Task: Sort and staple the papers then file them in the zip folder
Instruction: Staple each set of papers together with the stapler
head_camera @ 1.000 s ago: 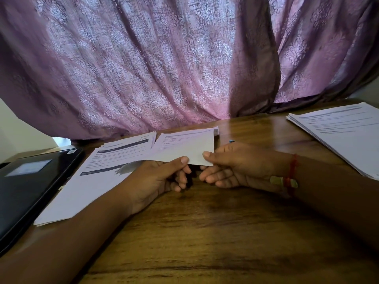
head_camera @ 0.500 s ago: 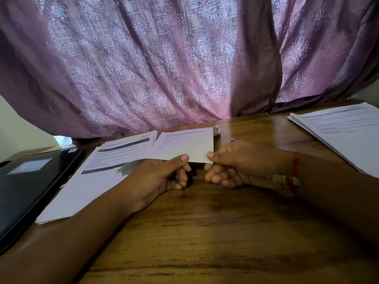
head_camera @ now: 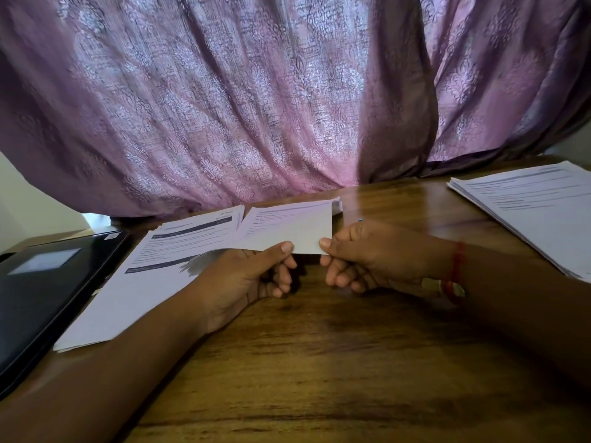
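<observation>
A white printed sheet is lifted just above the wooden table, tilted toward me. My left hand pinches its near edge with the thumb on top. My right hand pinches the near right corner. A stack of papers with dark header bars lies on the table to the left, partly under the held sheet. A second paper stack lies at the far right. The black zip folder lies flat at the left edge. No stapler can be made out.
A purple patterned curtain hangs along the table's far edge. A small white object and a bit of blue peek out behind the held sheet and my right hand.
Both hands keep the same pinch on the sheet. The sheet and hands have lifted slightly, and the right hand has slid a little to the right along the edge.
</observation>
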{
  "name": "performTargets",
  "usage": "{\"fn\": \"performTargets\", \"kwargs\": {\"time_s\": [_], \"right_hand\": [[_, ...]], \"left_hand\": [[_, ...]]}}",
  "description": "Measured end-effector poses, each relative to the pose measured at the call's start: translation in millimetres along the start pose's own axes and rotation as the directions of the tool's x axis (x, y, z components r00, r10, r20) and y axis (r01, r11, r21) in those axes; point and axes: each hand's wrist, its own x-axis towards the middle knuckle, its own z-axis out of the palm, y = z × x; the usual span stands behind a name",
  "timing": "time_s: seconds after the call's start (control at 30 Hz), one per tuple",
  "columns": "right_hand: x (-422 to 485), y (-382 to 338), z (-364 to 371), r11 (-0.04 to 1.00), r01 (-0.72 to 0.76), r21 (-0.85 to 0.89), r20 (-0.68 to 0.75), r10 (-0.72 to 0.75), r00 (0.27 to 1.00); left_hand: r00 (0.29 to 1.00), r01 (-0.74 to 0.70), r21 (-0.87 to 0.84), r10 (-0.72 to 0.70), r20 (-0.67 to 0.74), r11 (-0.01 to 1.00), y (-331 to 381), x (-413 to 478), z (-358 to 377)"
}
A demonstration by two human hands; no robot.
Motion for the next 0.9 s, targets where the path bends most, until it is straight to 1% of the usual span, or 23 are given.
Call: {"fn": "performTargets", "kwargs": {"time_s": [0.2, 0.33, 0.47, 0.67, 0.9], "right_hand": [[2, 3, -3, 0.996, 0.039, -0.084, -0.026, -0.041, 0.999], [4, 5, -4, 0.994, 0.078, -0.078, -0.042, -0.081, 0.996], [4, 5, -6, 0.993, 0.087, -0.075, -0.052, -0.091, 0.995], [6, 7, -10, 0.996, 0.082, -0.042, -0.045, -0.083, 0.996], [9, 9, -13, 0.997, 0.075, 0.000, -0.028, -0.075, 0.997]], "left_hand": [[1.000, 0.018, 0.006, -0.019, 0.023, 1.000, 3, -1, 0], [0.999, 0.022, -0.060, -0.020, 0.039, 0.998, 6, 0, 6], [0.999, 0.049, -0.141, -0.046, 0.024, 0.989, 6, 4, 19], [0.993, 0.107, -0.080, -0.102, 0.057, 0.991, 10, 11, 29], [0.997, 0.071, -0.079, -0.067, 0.046, 0.994, 5, 17, 34]]}}
